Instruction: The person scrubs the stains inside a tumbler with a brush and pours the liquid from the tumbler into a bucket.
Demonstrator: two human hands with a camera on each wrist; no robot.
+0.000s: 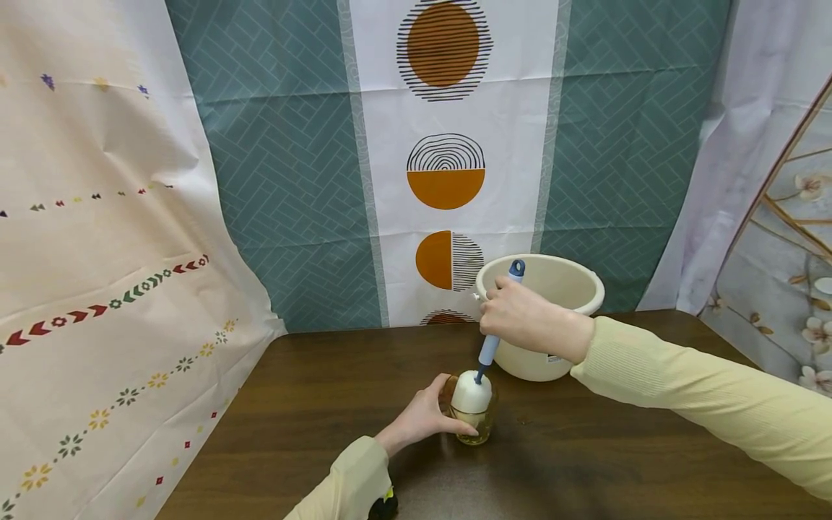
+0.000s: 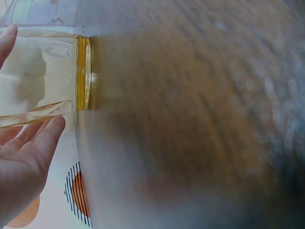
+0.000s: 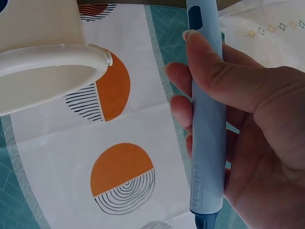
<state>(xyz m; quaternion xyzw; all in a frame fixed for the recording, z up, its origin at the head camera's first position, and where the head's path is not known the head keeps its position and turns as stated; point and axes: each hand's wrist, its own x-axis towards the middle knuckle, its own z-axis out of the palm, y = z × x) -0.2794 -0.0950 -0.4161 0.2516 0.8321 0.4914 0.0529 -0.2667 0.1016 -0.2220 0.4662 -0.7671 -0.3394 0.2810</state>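
An amber glass (image 1: 479,431) stands on the brown table, and my left hand (image 1: 425,417) grips it from the left, thumb in front. In the left wrist view the fingers lie along the side of the clear amber glass (image 2: 57,71). My right hand (image 1: 520,310) holds the light blue handle (image 1: 490,349) of a bottle brush. The white sponge head (image 1: 471,392) of that brush sits partly inside the glass. The right wrist view shows the thumb and fingers wrapped round the blue handle (image 3: 208,143).
A cream bucket (image 1: 536,365) stands behind the right hand, near the back of the table (image 1: 312,404). Patterned cloths hang behind and at both sides. A small dark object (image 1: 383,505) with yellow-green shows by the left sleeve.
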